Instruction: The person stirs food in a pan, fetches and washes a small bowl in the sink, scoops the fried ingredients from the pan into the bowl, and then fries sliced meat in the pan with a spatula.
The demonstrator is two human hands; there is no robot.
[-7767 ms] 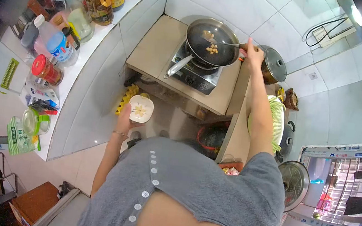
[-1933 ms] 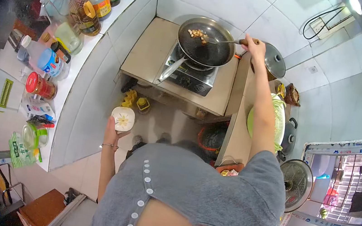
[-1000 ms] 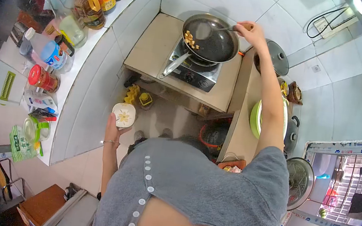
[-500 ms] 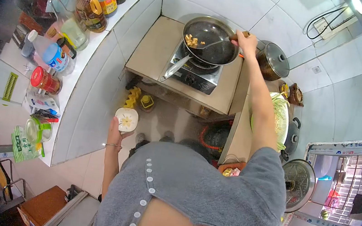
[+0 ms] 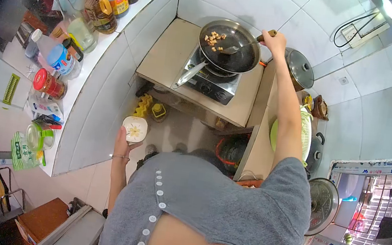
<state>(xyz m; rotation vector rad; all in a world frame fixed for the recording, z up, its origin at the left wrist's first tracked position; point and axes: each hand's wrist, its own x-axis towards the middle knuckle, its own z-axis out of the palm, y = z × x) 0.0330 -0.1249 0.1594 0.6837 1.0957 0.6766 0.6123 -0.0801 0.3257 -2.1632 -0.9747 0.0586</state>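
Observation:
My right hand (image 5: 274,42) grips the wooden handle of a spatula (image 5: 231,50), whose metal head rests in the frying pan (image 5: 243,62). Small browned food pieces (image 5: 214,39) lie scattered in the pan, left of the spatula head. The pan sits on a portable stove (image 5: 215,86), its silver handle pointing to the lower left. Low on the left, my left hand (image 5: 122,145) is closed round a small white bowl (image 5: 134,129) with a flower pattern. Nothing shows in the bowl besides that pattern.
Bottles such as an oil bottle (image 5: 98,8) and a red-lidded jar (image 5: 50,84) line the left ledge (image 5: 101,55). A lidded pot (image 5: 299,68) stands right of the stove. A green-rimmed basket (image 5: 306,132) is by my right forearm. Below the counter sits a yellow bottle (image 5: 158,111).
The spatula head has drawn right, away from the food, and the pieces now lie more spread out in the pan. My left hand keeps hold of the bowl, nearly unmoved.

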